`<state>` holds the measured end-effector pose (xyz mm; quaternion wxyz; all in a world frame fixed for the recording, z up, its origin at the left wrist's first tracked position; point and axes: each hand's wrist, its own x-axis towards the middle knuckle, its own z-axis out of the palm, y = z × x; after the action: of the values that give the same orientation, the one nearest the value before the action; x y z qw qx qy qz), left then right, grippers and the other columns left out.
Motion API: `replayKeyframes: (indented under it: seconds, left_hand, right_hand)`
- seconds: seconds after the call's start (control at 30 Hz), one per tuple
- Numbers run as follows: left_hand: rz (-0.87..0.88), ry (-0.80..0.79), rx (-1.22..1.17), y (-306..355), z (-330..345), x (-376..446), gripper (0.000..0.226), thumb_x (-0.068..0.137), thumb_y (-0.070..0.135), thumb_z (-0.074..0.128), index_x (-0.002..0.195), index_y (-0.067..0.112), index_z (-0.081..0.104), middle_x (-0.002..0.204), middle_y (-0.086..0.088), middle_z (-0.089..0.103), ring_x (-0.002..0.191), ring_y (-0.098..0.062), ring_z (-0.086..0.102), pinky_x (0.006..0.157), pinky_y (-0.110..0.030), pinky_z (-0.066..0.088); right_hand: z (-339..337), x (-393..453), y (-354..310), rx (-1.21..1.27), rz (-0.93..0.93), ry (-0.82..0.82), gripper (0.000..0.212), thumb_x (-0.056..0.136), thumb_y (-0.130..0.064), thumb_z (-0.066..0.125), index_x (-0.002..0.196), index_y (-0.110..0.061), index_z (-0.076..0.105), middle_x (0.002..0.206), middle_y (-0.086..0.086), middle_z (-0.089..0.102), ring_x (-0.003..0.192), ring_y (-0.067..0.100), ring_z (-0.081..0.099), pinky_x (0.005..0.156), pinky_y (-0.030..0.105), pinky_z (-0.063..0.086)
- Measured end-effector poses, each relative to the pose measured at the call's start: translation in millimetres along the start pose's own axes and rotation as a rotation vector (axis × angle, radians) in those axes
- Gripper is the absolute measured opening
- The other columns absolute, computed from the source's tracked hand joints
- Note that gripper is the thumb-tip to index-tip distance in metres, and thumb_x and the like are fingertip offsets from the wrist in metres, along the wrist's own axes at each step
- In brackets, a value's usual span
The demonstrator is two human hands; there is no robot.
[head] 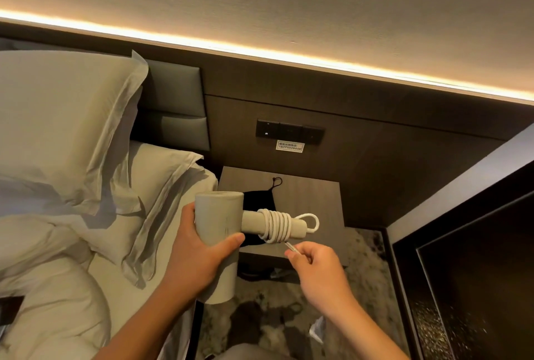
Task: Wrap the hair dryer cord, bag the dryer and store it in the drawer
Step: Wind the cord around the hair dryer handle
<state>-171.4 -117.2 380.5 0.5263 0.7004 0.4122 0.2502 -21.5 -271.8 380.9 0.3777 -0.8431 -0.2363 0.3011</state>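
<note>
The hair dryer [218, 232] is held in the air above the near left corner of the bedside tabletop [312, 195], beside the bed [72, 244]. Its barrel runs roughly near to far, slightly tilted, with one round end facing up and away toward the wall and the other end toward the floor. Its handle [254, 222] sticks out sideways to the right, its long axis almost level.

The left hand [196, 255] grips the barrel, thumb across its right side and fingers round the left. The white cord [276, 226] is wound in several tight turns round the handle, with a small loop standing out past the handle's right end. The right hand [315, 267] pinches the cord's free end just below the coils, between thumb and fingertips; the plug itself is hidden in that hand.

A black drawstring bag [258, 200] lies flat on the tabletop behind the handle, its string pointing to the far side.
</note>
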Motion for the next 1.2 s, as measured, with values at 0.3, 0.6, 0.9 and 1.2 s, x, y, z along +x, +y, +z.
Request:
replayKeyframes:
  seconds: [0.3, 0.6, 0.9, 1.2]
  left_hand:
    - [-0.108, -0.267, 0.051, 19, -24, 11, 0.092, 0.049, 0.065, 0.073, 0.128, 0.039, 0.033, 0.111, 0.008, 0.052, 0.093, -0.015, 0.059, 0.064, -0.024, 0.048]
    - [-0.153, -0.487, -0.177, 32, -40, 12, 0.094, 0.042, 0.057, 0.086, 0.127, 0.046, 0.048, 0.109, -0.004, 0.067, 0.092, -0.021, 0.071, 0.070, -0.032, 0.058]
    - [-0.427, -0.826, -0.796, 18, -37, 9, 0.094, 0.061, 0.024, 0.093, 0.139, 0.012, 0.043, 0.094, -0.033, 0.067, 0.079, -0.039, 0.070, 0.067, -0.048, 0.061]
    - [-0.421, -0.960, -1.086, 18, -25, 3, 0.044, 0.085, 0.019, 0.073, 0.123, -0.001, 0.063, 0.100, -0.037, 0.063, 0.089, -0.046, 0.065, 0.084, -0.053, 0.054]
  right_hand:
    - [-41, -11, -9, -0.515, -0.410, -0.045, 0.010, 0.094, -0.042, 0.055, 0.094, -0.036, 0.063, 0.085, -0.023, 0.062, 0.081, 0.001, 0.059, 0.068, 0.024, 0.052]
    - [-94, -7, -41, -0.320, -0.544, -0.172, 0.019, 0.067, -0.048, 0.082, 0.078, -0.037, 0.071, 0.080, -0.020, 0.069, 0.082, 0.003, 0.065, 0.063, 0.020, 0.054]
    - [-108, -6, -51, 0.249, -0.507, -0.426, 0.017, 0.075, -0.037, 0.080, 0.086, -0.024, 0.079, 0.082, -0.002, 0.075, 0.080, 0.012, 0.070, 0.073, 0.024, 0.053]
    - [-101, -9, -51, 0.478, -0.497, -0.328, 0.015, 0.084, -0.028, 0.069, 0.090, -0.016, 0.078, 0.080, -0.004, 0.075, 0.072, 0.009, 0.066, 0.064, 0.020, 0.053]
